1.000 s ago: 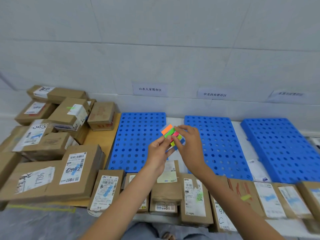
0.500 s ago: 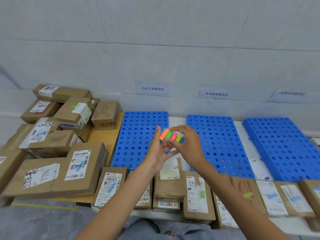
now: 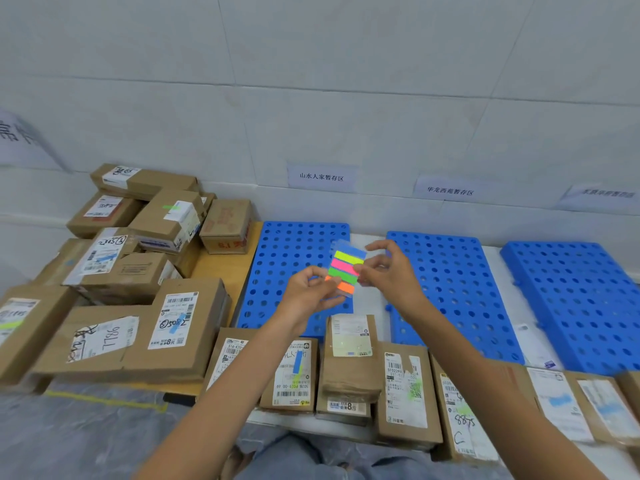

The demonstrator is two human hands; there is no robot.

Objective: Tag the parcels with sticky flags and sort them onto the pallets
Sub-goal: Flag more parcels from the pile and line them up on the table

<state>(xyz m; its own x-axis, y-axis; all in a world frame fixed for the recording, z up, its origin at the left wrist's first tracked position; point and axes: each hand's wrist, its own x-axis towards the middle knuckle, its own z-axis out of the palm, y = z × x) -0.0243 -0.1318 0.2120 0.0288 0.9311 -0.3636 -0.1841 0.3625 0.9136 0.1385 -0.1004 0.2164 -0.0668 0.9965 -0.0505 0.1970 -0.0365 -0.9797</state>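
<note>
The person held a sticky flag pad in the air above the gap between the left blue pallet and the middle blue pallet. Its strips ran blue, yellow, pink, green and orange from top to bottom. The left hand pinched the orange lower end between thumb and curled fingers. The right hand had its fingers curled narrow, and its fingertips pinched the pad's right edge by the pink and green strips. A third blue pallet lay at the right, and all three pallets were bare. A row of cardboard parcels stood along the near edge of the white surface, below the hands. More parcels were piled on a wooden board at the left, and one box there carried a green flag.
</note>
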